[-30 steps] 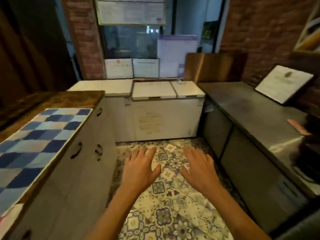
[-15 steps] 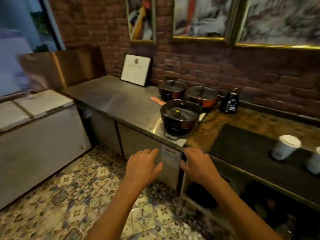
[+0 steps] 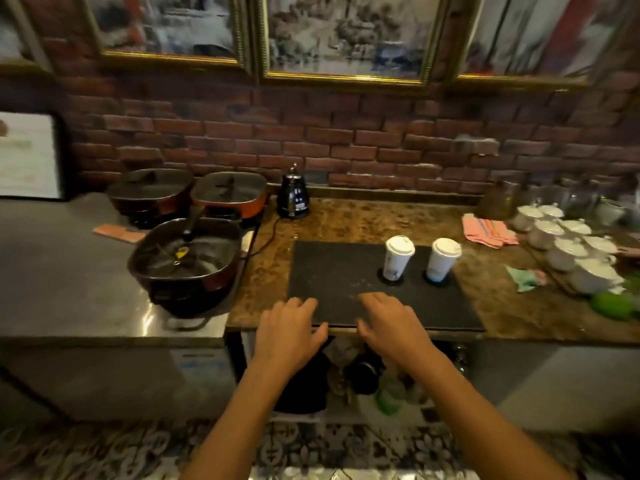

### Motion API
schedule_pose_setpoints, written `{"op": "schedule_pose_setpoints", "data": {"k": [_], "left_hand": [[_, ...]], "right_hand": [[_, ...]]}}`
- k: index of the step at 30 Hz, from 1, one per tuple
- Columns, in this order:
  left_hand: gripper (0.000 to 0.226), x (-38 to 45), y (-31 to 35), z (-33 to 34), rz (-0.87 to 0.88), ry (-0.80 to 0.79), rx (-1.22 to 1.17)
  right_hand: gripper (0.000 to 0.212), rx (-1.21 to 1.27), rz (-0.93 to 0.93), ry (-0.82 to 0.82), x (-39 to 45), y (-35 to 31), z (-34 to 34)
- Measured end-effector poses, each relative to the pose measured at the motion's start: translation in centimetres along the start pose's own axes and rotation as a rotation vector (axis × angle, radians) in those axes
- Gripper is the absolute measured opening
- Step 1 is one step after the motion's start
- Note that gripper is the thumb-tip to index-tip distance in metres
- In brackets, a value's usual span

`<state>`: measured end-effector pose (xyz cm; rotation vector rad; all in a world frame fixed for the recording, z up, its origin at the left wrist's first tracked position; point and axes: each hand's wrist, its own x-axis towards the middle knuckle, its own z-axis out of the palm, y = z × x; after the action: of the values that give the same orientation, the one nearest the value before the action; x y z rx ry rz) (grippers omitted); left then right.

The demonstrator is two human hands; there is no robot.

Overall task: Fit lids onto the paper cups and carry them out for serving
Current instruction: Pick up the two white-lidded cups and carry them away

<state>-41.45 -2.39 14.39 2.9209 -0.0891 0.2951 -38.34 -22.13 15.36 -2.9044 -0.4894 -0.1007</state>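
Two lidded cups set on a dark mat, hands held empty before them.

Pans (image 3: 187,261) and a kettle (image 3: 293,197) are seen left on the tabletop (image 3: 363,220); stacked bowls (image 3: 571,244) right. Both paper cups (image 3: 398,258) (lids on) stand on the mat (image 3: 339,275), now central rather than far right. The left hand (image 3: 289,336) and right hand (image 3: 394,323) are held loosely spread, gripping nothing.

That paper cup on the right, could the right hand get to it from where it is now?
Probably yes. The right hand hovers open at the near edge of the black mat, and the right cup stands upright farther back on it. Only bare mat lies between; the left cup stands off to the side.
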Motion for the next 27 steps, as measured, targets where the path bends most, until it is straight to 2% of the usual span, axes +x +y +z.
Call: {"op": "schedule_pose_setpoints", "data": {"k": [7, 13, 20, 27], "left_hand": [[0.054, 8.8, 7.6, 5.0, 0.155, -0.040, -0.018], [0.052, 16.3, 15.2, 10.8, 0.214, -0.096, -0.023], [0.062, 23.1, 22.6, 15.9, 0.161, -0.237, -0.009], [0.060, 26.7, 22.6, 19.8, 0.064, -0.319, 0.000]], "right_hand": [[0.052, -0.026, 0.204, 0.035, 2.3, 10.1, -0.1], [0.056, -0.010, 0.277, 0.038, 5.1, 20.6, 0.6], [0.054, 0.035, 0.303, -0.057, 9.0, 31.1, 2.5], [0.051, 0.110, 0.353, -0.184, 12.8, 36.3, 6.8]]}}
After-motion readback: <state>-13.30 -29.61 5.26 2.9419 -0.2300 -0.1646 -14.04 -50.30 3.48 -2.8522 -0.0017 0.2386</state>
